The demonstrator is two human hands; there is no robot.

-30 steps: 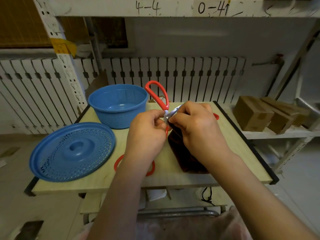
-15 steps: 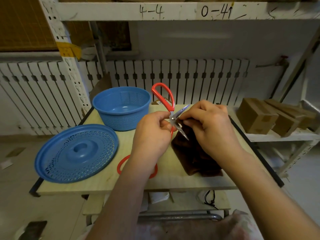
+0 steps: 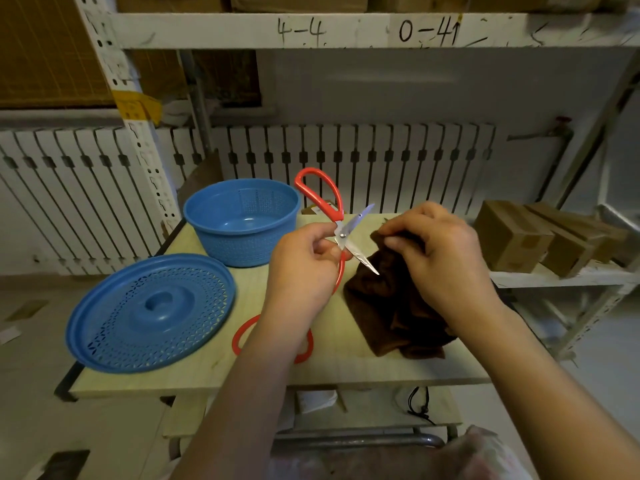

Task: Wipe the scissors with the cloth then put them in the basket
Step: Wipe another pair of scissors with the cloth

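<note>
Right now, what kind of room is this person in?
Probably a storeroom or workshop, not a home kitchen. There is a metal rack with codes handwritten on its shelf beam, cardboard boxes on a side shelf, and a plain wooden table used as a work bench.

- pale wooden table (image 3: 346, 372) with a dark edge;
- white slatted radiator (image 3: 381, 161) along the grey wall (image 3: 415, 84);
- white metal shelving (image 3: 346, 29) marked "4-4", "0-41";
- cardboard boxes (image 3: 519, 233) on a side shelf.
</note>
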